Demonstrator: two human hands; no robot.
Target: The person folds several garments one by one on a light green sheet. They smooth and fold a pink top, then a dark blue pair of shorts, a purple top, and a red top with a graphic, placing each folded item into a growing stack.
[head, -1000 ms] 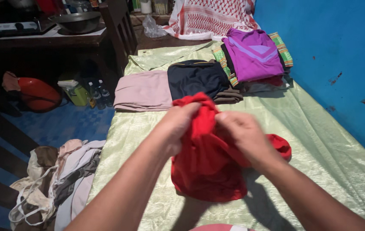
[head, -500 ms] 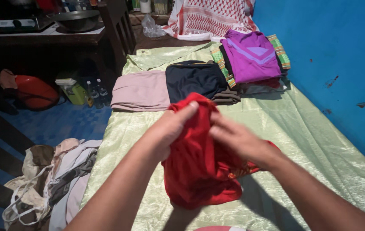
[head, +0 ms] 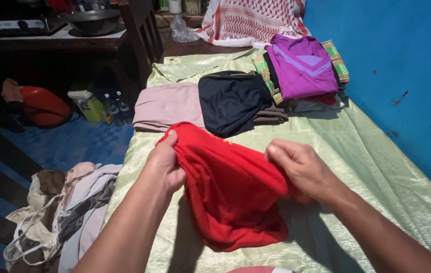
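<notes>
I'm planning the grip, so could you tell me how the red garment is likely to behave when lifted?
Probably floppy: the red garment sags in folds between the left hand and right hand. It seems light, since pinches at its upper edge hold it. It may slide on the shiny green sheet.

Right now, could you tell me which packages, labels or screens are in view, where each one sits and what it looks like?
Green box: on the floor left of the bed, boxy, with a pale lid.
Two small bottles: on the floor beside the box, dark with light caps.
Clear plastic bag: crumpled, past the head of the bed.
No screens visible.
</notes>
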